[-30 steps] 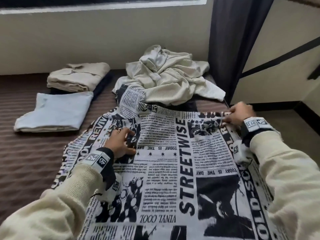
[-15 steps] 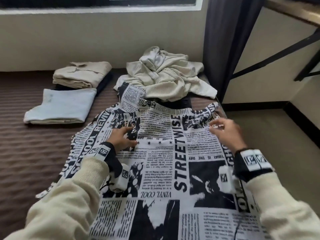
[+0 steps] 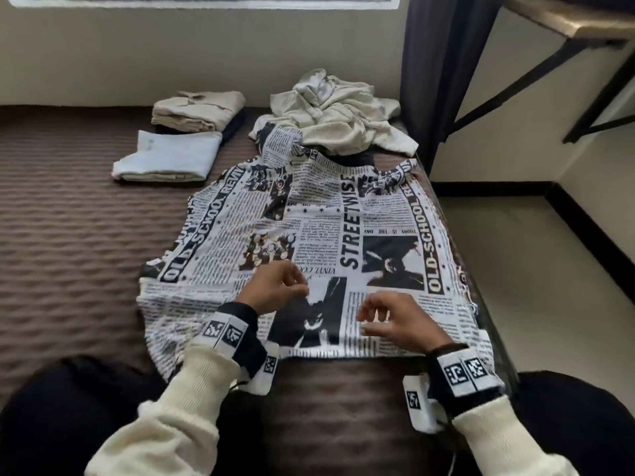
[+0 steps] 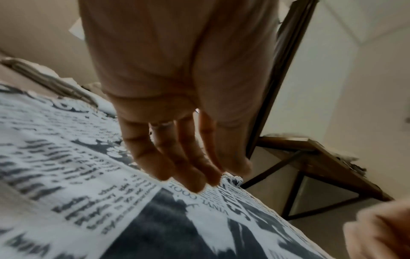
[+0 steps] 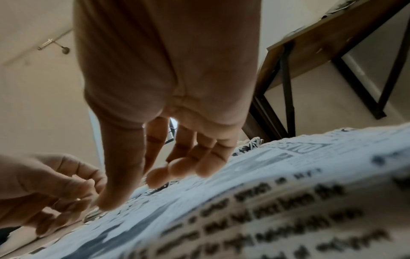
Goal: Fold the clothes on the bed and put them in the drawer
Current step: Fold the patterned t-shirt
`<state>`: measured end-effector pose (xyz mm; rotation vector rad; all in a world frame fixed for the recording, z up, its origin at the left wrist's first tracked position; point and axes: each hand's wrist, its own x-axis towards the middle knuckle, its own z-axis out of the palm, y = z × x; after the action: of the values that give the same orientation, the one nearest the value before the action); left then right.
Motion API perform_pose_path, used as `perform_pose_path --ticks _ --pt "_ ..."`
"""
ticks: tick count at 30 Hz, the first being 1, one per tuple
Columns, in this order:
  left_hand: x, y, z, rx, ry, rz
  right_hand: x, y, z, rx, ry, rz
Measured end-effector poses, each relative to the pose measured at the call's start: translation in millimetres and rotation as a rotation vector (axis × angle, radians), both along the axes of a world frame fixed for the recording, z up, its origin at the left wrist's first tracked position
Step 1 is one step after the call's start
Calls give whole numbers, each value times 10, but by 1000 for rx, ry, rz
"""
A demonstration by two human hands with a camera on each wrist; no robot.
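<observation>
A black-and-white newspaper-print garment [image 3: 319, 235] lies spread flat on the brown bed [image 3: 68, 235]. Its near hem faces me and one far corner runs under the cream pile. My left hand [image 3: 302, 285] hovers just over the near middle of the print, fingers loosely curled and holding nothing. My right hand [image 3: 364, 321] hangs beside it near the hem, also loose and empty. In the left wrist view the left hand [image 4: 195, 178] has relaxed fingers just above the cloth [image 4: 88, 201]. The right wrist view shows the right hand [image 5: 155, 182] the same way over the garment [image 5: 266, 201].
A crumpled cream garment [image 3: 340, 121] sits at the bed's far end. A folded beige piece [image 3: 199, 109] on a dark one [image 3: 235, 127] and a folded pale-blue piece [image 3: 168, 156] lie far left. Right of the bed edge are floor [image 3: 532, 269], a dark curtain [image 3: 443, 63] and a desk [image 3: 567, 18].
Both hands drew back from the garment's far part to its near hem. The right hand let go of the far right corner, which now lies flat.
</observation>
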<state>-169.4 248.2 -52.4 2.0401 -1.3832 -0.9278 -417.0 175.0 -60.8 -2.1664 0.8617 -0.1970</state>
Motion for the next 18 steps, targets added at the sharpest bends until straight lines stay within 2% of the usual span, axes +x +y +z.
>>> perform_pose_path --ticks 3,6,8,14,16,18 --pt "-283 232 96 154 -145 -260 19 167 -7 -34 68 108" --pt "-441 385 41 283 -256 -319 24 339 -133 -140 281 87" --pt "-485 454 -51 294 -331 -302 2 443 -224 -182 362 11" --pt "-586 555 -193 165 -435 -187 -41 528 -263 -218 313 -122" --pt "-580 597 -187 114 -403 -127 -47 566 -284 -285 325 -120" --pt "-556 645 -157 58 -332 -81 -48 602 -274 -315 252 -121"
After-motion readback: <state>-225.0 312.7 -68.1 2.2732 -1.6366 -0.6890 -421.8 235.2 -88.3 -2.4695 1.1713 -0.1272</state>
